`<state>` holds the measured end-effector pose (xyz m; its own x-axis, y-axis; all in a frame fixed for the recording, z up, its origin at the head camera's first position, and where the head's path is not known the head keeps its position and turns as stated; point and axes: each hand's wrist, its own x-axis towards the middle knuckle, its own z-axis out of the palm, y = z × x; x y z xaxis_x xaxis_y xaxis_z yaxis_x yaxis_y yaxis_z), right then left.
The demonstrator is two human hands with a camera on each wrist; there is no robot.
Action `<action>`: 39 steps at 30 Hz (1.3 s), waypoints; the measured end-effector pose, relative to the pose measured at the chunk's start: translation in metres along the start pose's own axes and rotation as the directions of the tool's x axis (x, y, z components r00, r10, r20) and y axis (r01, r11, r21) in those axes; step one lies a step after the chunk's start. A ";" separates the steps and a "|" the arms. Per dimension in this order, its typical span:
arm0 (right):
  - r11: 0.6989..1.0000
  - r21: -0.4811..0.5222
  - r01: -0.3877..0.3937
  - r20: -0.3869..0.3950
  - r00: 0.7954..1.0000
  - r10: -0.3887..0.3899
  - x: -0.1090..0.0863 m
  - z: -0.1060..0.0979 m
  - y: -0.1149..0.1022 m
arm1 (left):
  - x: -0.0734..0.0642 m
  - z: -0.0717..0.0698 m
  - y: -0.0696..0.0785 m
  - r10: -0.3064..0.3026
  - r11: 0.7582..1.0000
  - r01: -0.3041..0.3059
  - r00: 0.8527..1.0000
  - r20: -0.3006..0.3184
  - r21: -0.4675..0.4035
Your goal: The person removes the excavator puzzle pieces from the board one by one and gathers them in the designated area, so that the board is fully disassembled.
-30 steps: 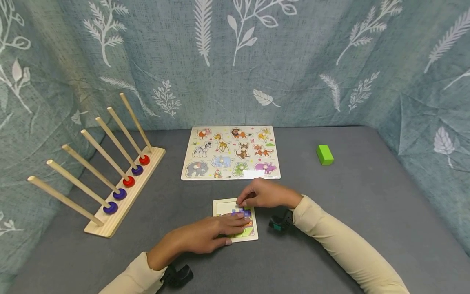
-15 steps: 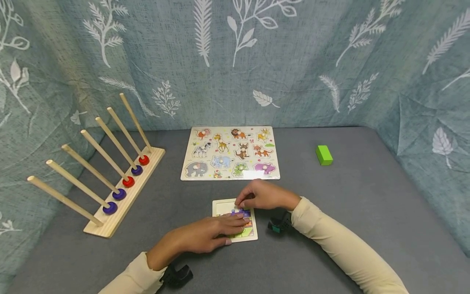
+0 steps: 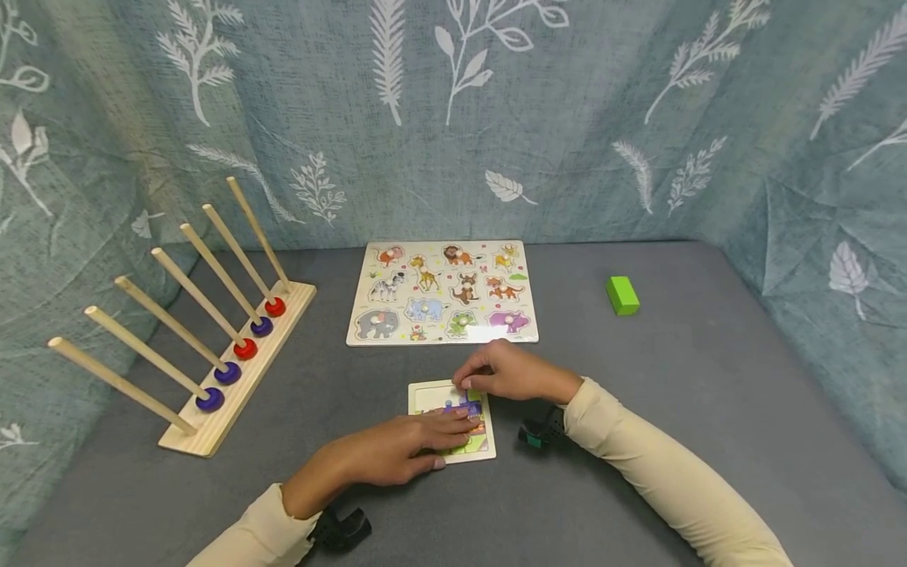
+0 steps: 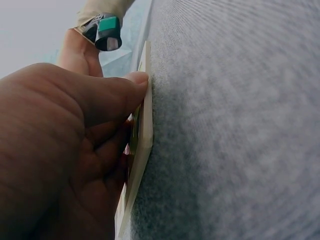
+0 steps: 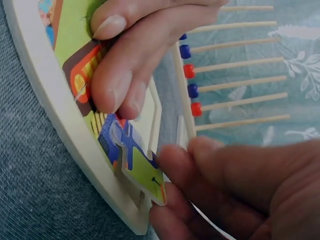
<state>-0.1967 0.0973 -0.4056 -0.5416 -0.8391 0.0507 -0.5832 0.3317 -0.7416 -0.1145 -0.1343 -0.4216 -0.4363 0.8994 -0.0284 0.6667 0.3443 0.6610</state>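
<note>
Animal board (image 3: 442, 293) beyond part-covered puzzle (image 3: 485, 433)

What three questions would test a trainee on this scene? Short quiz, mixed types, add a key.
1. True or false: the left grip rests on the jigsaw tray.
2. What does the right grip pinch?
A) a green block
B) a jigsaw piece
C) a red ring
3. How many bare pegs does the wooden peg rack show?

Key:
1. True.
2. B.
3. Two, one at each end of the row.
</note>
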 end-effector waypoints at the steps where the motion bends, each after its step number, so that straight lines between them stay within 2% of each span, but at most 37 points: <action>1: 1.000 0.005 -0.006 -0.019 1.000 0.006 0.000 0.000 0.000 | 0.000 0.000 0.000 -0.001 1.000 0.001 1.000 -0.001 0.001; 5: 0.999 0.010 -0.043 -0.073 0.996 0.044 0.000 0.000 -0.002 | 0.000 0.000 -0.001 0.009 1.000 -0.009 1.000 -0.007 0.007; 10: 0.995 0.010 -0.097 -0.078 0.992 0.097 0.002 0.004 -0.001 | 0.000 0.001 -0.001 0.008 1.000 -0.008 1.000 0.003 0.003; 20: 0.995 0.010 -0.102 -0.105 0.989 0.102 0.006 0.009 -0.001 | 0.000 -0.001 -0.001 0.013 1.000 -0.013 1.000 -0.004 0.016; 25: 0.990 0.058 -0.126 -0.087 0.988 0.131 0.008 0.011 -0.002 | 0.000 -0.001 0.000 -0.013 1.000 0.012 1.000 0.008 0.010; 33: 0.990 0.042 -0.132 -0.033 0.991 0.133 0.009 0.011 -0.003 | -0.001 -0.001 0.001 0.006 1.000 -0.006 1.000 0.004 0.015; 39: 0.988 0.084 -0.133 0.016 0.991 0.132 0.008 0.008 -0.005 | -0.002 -0.001 0.000 0.020 1.000 -0.020 1.000 -0.001 0.024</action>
<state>-0.1937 0.0857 -0.4068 -0.6041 -0.7947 -0.0588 -0.4528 0.4030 -0.7953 -0.1139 -0.1362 -0.4205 -0.4233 0.9059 -0.0144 0.6896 0.3324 0.6433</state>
